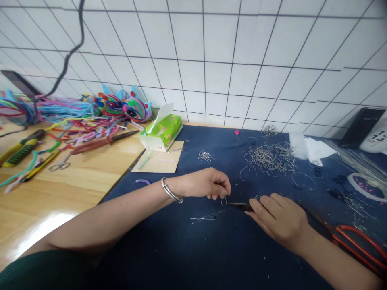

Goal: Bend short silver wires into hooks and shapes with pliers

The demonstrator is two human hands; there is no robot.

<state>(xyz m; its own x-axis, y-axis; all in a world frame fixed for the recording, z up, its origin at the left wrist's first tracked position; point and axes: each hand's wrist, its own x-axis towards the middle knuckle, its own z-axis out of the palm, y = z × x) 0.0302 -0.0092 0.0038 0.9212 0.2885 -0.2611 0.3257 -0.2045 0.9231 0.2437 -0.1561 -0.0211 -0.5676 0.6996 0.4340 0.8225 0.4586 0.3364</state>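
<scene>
Between thumb and fingertips, my left hand point(218, 184) pinches a thin bent wire point(225, 199) whose ends hang down. My right hand point(276, 215) is wrapped round a pair of pliers point(238, 206), its dark handles mostly hidden in the palm. The pliers' slim tips point left and meet the wire just below my left fingers; whether they grip it I cannot tell. A few straight wire pieces point(207, 218) lie on the dark blue cloth point(169, 249) below my left hand.
A tangled pile of bent wires point(270, 157) and a smaller pile point(205, 155) lie beyond my hands. Red-handled scissors point(358, 245) rest beside my right forearm. A green tissue pack point(165, 131) stands back left, near colourful pipe cleaners point(66, 110) and green-yellow pliers point(24, 149).
</scene>
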